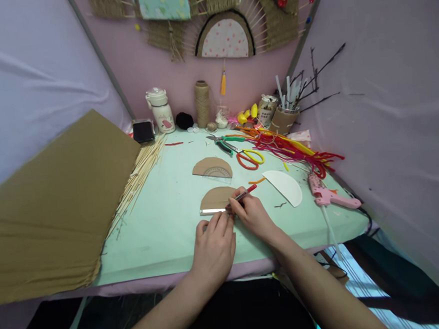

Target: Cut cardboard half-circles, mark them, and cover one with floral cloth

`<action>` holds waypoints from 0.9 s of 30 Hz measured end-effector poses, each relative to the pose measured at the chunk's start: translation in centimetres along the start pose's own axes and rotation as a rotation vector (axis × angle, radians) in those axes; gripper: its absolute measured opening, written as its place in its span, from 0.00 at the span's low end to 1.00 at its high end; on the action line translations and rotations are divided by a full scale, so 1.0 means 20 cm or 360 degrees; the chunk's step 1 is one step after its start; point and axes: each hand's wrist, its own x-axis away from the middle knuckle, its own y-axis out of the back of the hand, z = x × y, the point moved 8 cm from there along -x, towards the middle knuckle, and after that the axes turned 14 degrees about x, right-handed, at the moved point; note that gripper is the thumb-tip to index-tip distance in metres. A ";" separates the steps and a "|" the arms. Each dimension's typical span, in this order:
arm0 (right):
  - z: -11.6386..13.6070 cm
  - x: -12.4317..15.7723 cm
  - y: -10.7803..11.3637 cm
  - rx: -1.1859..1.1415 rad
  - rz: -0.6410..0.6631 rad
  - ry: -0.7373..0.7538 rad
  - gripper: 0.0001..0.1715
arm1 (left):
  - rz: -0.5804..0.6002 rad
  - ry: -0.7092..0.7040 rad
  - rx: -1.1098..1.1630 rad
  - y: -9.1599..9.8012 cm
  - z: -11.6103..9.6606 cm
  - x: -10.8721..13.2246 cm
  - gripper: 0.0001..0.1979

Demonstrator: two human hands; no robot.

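Cardboard half-disc (pixel 216 197) lies on the desk (pixel 164 228) just ahead of both your hands, its straight edge toward you and running left-right. Your left hand (pixel 214 247) presses flat fingers on a shiny ruler (pixel 212 211) laid along that edge. Your right hand (pixel 251 215) pinches a red pen (pixel 246 192), tip at the edge's right end, barrel angled up-right.

Flat brown cardboard semicircle (pixel 216 197), red pen (pixel 248 190) slanted at its edge
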 end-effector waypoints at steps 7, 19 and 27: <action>-0.01 0.00 0.00 0.0012 -0.0015 0.0020 0.10 | -0.0007 -0.0005 0.0013 0.00 0.00 0.00 0.18; -0.01 0.01 0.01 -0.0092 -0.0036 0.0005 0.09 | -0.0007 0.0002 -0.0014 0.00 0.00 0.00 0.17; -0.07 0.07 0.10 -0.0501 -0.0384 -0.0039 0.10 | -0.0064 -0.0010 0.0012 0.00 0.00 0.01 0.16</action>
